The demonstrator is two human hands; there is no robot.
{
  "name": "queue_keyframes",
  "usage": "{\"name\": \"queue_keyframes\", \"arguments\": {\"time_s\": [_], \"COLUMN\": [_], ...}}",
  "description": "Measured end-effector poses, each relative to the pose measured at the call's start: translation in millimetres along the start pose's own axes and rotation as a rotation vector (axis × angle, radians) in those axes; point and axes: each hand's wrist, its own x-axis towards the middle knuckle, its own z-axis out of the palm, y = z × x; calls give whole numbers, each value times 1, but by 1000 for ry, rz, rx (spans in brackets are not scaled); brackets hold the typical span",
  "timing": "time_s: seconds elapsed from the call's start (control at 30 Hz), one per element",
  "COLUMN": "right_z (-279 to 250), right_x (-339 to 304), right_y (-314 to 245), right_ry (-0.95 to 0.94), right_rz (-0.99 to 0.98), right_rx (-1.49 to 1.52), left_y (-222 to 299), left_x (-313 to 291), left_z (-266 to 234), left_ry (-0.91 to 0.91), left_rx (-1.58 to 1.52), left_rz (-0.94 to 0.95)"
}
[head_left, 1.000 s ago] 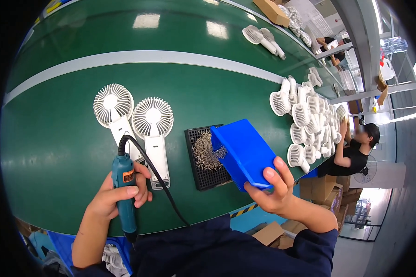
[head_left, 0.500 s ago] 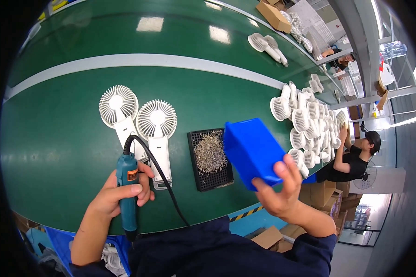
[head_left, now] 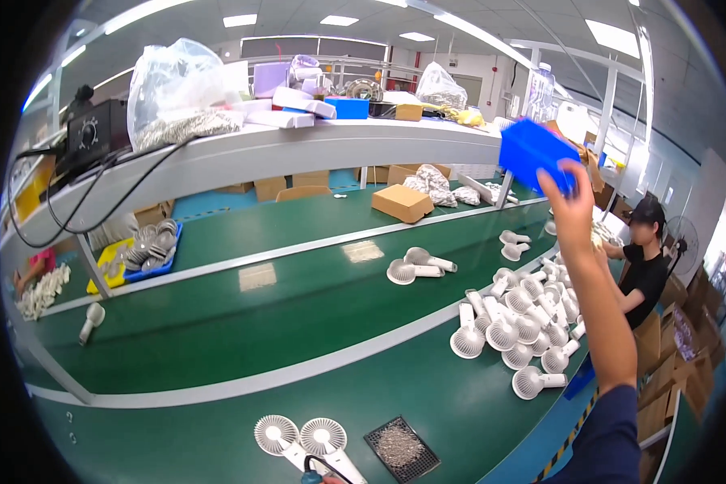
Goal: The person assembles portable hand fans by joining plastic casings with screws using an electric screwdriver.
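Observation:
High at the right, my right hand (head_left: 571, 198) grips a blue plastic parts bin (head_left: 534, 153) by its near edge, beside the right end of the overhead shelf. At the bottom edge, a sliver of my left hand (head_left: 331, 480) shows around a teal electric screwdriver (head_left: 310, 477) with a black cord; most of both is cut off. Just beyond it, two white handheld fans (head_left: 277, 434) lie side by side on the green bench. To their right sits a black grid tray (head_left: 421, 470) holding a heap of small screws (head_left: 400, 445).
Many white fans (head_left: 528, 327) are piled at the bench's right, near a co-worker in black (head_left: 647, 270). The overhead shelf (head_left: 363, 145) carries bags, boxes and a black control box (head_left: 97, 137). Beyond a pale rail (head_left: 242, 389), more fans (head_left: 415, 270) lie on the green surface.
My right hand has lifted the blue bin from above the bench up toward the shelf. The view has tilted upward, leaving the screwdriver and my left hand at the lower edge.

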Motion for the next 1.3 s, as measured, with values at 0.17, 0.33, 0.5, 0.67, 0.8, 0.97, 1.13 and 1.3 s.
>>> {"name": "queue_keyframes", "arguments": {"time_s": [0.17,0.33,0.5,0.67,0.8,0.97,1.13,1.3], "right_z": [39,77,82,41,41,39,27,20], "right_x": [113,137,127,91,-29,-125,-101,-84], "right_y": [68,103,93,58,-65,-235,-243,-213], "right_ry": [158,191,181,229,-444,-1008,-1007,-945], "right_rz": [126,385,442,246,-600,-935,-1000,-801], "right_rx": [-428,-612,-621,-545,62,68,-185,-55], "left_y": [15,20,20,23,11,3,-5,13], "left_x": [16,16,1,-8,-10,-69,-67,-66], "left_z": [8,3,12,16,26,46,67,59], "left_ry": [-65,-189,-83,-64,14,162,260,267], "left_rx": [13,24,-126,-151,-135,-90,-80,-47], "left_rz": [-52,19,-124,-171,-113,-342,-349,-253]}}
